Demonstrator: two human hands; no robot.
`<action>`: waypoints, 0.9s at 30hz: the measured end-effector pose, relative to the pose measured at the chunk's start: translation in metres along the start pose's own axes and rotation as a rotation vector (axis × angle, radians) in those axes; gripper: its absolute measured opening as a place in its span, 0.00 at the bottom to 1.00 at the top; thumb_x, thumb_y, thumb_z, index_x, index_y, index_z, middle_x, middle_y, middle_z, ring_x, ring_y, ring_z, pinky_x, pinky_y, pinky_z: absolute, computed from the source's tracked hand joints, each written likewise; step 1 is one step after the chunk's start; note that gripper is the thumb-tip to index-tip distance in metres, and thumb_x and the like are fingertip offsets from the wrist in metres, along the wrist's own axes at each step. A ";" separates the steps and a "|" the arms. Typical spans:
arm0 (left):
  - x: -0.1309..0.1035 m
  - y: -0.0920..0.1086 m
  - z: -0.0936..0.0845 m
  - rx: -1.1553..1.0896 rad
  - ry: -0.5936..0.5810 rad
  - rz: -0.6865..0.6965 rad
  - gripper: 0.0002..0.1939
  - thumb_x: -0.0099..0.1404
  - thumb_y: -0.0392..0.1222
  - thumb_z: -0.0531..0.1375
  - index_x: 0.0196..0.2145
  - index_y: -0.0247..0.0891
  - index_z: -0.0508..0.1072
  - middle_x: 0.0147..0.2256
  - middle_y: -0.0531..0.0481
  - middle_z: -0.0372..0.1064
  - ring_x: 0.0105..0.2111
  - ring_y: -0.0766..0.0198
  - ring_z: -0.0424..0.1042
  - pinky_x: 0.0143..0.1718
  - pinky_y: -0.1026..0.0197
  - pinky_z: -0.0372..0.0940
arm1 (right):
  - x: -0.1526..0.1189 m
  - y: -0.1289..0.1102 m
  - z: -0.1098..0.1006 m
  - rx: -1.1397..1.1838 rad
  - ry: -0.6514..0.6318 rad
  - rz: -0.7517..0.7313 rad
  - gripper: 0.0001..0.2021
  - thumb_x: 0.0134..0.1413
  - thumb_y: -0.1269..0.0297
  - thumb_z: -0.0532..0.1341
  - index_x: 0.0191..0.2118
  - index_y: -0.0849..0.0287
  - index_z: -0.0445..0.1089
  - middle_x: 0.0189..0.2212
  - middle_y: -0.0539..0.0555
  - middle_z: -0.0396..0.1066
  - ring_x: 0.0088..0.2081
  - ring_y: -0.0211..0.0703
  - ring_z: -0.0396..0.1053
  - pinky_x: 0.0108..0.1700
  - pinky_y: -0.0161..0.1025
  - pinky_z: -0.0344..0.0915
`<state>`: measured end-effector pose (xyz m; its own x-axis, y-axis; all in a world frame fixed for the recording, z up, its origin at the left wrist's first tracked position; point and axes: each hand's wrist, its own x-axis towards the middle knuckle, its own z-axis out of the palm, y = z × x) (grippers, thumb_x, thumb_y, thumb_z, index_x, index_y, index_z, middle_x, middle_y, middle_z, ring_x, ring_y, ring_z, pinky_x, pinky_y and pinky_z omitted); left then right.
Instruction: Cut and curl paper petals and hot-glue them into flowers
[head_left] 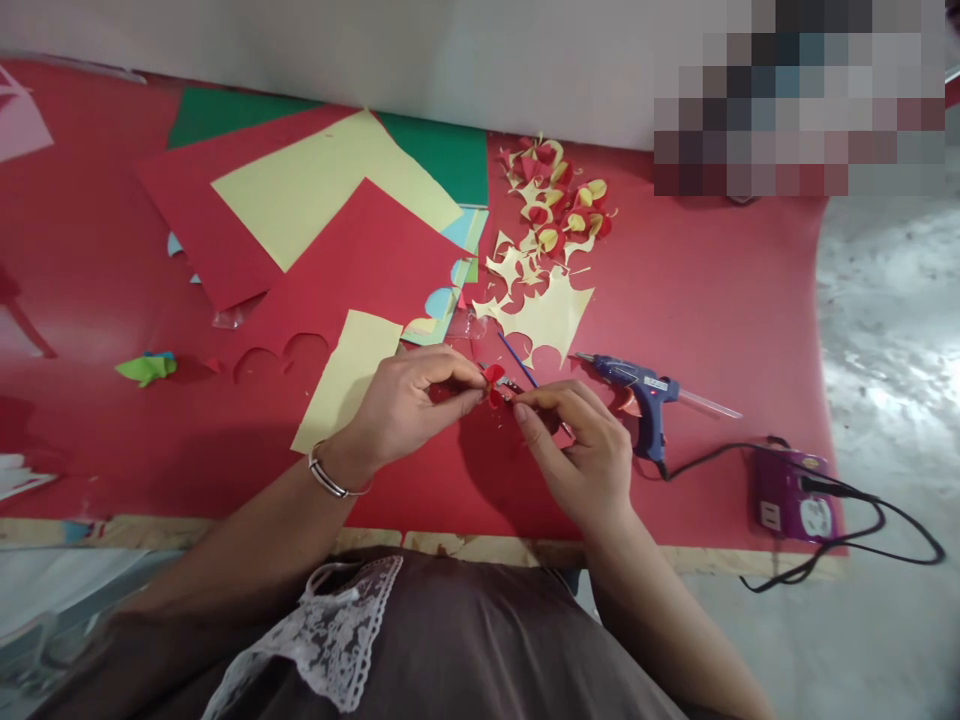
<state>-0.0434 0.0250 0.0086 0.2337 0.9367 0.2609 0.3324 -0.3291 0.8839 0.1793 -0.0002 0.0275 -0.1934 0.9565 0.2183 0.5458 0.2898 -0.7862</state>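
Observation:
Between my two hands is a small red paper piece (493,374), folded like petals. My left hand (420,395) pinches its left side between thumb and fingertips. The fingers of my right hand (581,445) are pressed together just to the right of it; what they hold is too small to name. Behind the fingertips a blue stick (517,358) lies on the red table (720,300). Left of my left hand, partly behind it, lies a cream paper strip (349,370). A blue glue gun (637,390) rests right of my right hand, a clear glue stick in its back.
Large red (360,260), cream (322,190) and green sheets (442,160) overlap at the back left. Cream scraps (551,310) and red-yellow paper flowers (585,215) lie at the back centre. A purple power box (795,495) with black cable stands right.

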 end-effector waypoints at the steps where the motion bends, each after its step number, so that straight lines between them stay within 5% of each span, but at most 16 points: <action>1: 0.000 0.000 0.001 0.011 0.016 0.008 0.02 0.69 0.35 0.69 0.37 0.40 0.82 0.37 0.47 0.84 0.37 0.63 0.82 0.42 0.62 0.79 | 0.000 0.001 0.000 -0.002 0.004 0.002 0.05 0.69 0.67 0.64 0.39 0.55 0.77 0.36 0.54 0.79 0.36 0.43 0.76 0.37 0.41 0.73; 19: 0.000 0.009 0.004 0.073 0.020 0.204 0.05 0.72 0.33 0.67 0.44 0.39 0.83 0.42 0.46 0.84 0.41 0.63 0.84 0.46 0.62 0.79 | 0.004 0.008 0.001 -0.063 0.075 -0.011 0.06 0.68 0.66 0.65 0.36 0.55 0.75 0.31 0.51 0.76 0.30 0.40 0.70 0.33 0.40 0.69; 27: -0.002 0.004 0.004 0.046 0.068 0.144 0.05 0.74 0.34 0.65 0.45 0.39 0.82 0.43 0.45 0.83 0.43 0.63 0.83 0.47 0.60 0.79 | 0.056 0.036 -0.039 -0.262 0.171 0.081 0.06 0.61 0.62 0.66 0.33 0.55 0.78 0.29 0.51 0.77 0.27 0.40 0.69 0.31 0.39 0.65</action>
<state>-0.0393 0.0210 0.0102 0.2202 0.8849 0.4103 0.3419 -0.4640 0.8172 0.2201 0.0647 0.0344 -0.0137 0.9621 0.2725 0.7497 0.1902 -0.6338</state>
